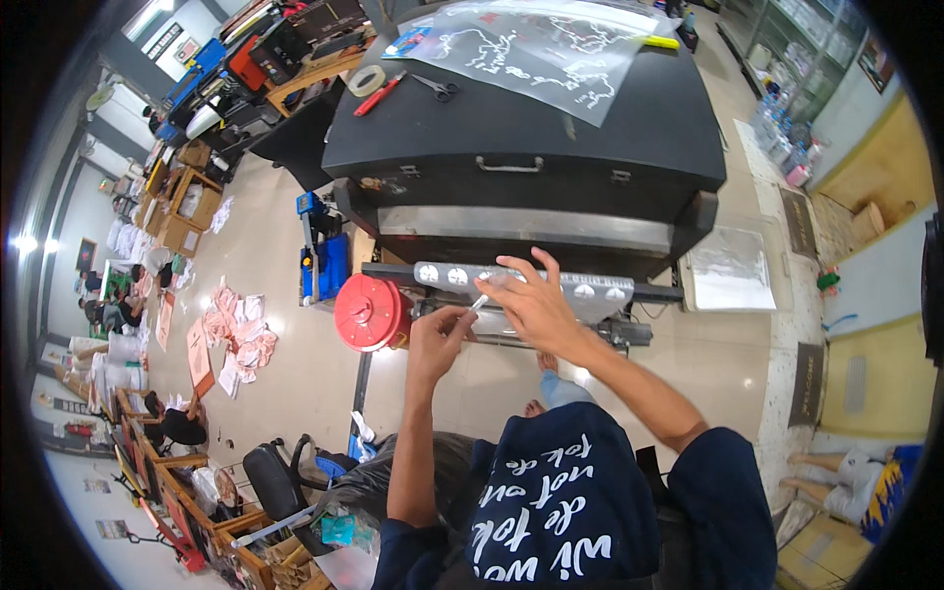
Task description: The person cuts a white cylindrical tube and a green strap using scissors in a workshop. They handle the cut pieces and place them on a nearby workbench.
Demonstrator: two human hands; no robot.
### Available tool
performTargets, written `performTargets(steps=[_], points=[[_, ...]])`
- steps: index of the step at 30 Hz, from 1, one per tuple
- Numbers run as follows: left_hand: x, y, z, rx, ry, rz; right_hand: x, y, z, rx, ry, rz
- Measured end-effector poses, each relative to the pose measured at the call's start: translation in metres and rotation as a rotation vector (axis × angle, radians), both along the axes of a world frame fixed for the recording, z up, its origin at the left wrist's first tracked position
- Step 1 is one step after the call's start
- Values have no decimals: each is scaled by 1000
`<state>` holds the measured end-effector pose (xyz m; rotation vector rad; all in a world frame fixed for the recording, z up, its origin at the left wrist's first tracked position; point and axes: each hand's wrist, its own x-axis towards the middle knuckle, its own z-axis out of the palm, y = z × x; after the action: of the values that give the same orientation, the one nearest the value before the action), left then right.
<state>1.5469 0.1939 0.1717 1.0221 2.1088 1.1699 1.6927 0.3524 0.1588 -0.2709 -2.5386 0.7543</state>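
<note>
A small white strip (480, 303) spans the gap between my two hands. The thumb and fingers of my left hand (439, 342) pinch its lower end. My right hand (539, 311) meets the upper end with thumb and forefinger, its other fingers raised and spread. Just behind them, a grey film roll with white round prints (452, 275) lies along a dark bar (657, 293) at the front of a large black machine (442, 147). My right hand covers part of the roll. What the strip is made of is too small to tell.
On the machine top lie a printed clear film sheet (531, 64), scissors (438, 88), a red cutter (379, 96) and a tape roll (367, 81). A red lidded bucket (369, 313) stands left of the bar. Pink cloths (236, 329) cover floor farther left; a person (184, 423) sits near.
</note>
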Motion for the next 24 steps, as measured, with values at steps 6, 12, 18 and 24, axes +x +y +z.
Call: performTargets(steps=[6, 12, 18, 24], points=[[48, -8, -23, 111, -293, -153, 73, -7, 42, 660, 12, -111], [119, -4, -22, 130, -555, -89, 169, -45, -4, -482, -136, -163], [241, 10, -35, 154, -552, 27, 266, -86, -25, -1711, 373, -508], [384, 36, -50, 94, -256, -107, 403, -84, -78, -2528, 653, -381]])
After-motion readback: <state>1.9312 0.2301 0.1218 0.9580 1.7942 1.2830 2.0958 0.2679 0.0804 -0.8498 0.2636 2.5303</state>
